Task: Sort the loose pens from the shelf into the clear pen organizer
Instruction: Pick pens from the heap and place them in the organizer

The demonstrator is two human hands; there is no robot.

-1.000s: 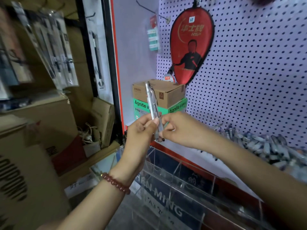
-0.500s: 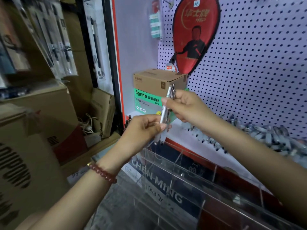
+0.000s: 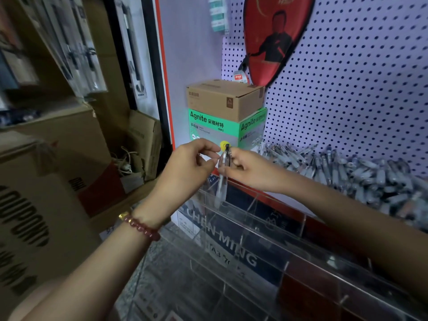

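A small bunch of clear pens [image 3: 222,179] hangs upright, tips down, over the left end of the clear pen organizer [image 3: 266,231]. My right hand [image 3: 246,166] grips the bunch near its top from the right. My left hand [image 3: 191,166], a bead bracelet on its wrist, has curled fingers that pinch the same upper part from the left. The pen tips reach the organizer's top edge, above its leftmost compartment. A large pile of loose pens [image 3: 347,174] lies on the white shelf to the right, behind my right forearm.
A brown carton [image 3: 224,100] sits on a green Agnite box [image 3: 215,126] at the shelf's left end, just behind my hands. A red paddle case [image 3: 273,38] hangs on the pegboard [image 3: 361,89]. Cardboard boxes [image 3: 46,186] fill the left side.
Both hands have come down with the pens, from in front of the boxes to just above the organizer. The pens now point tips down at its left compartment.
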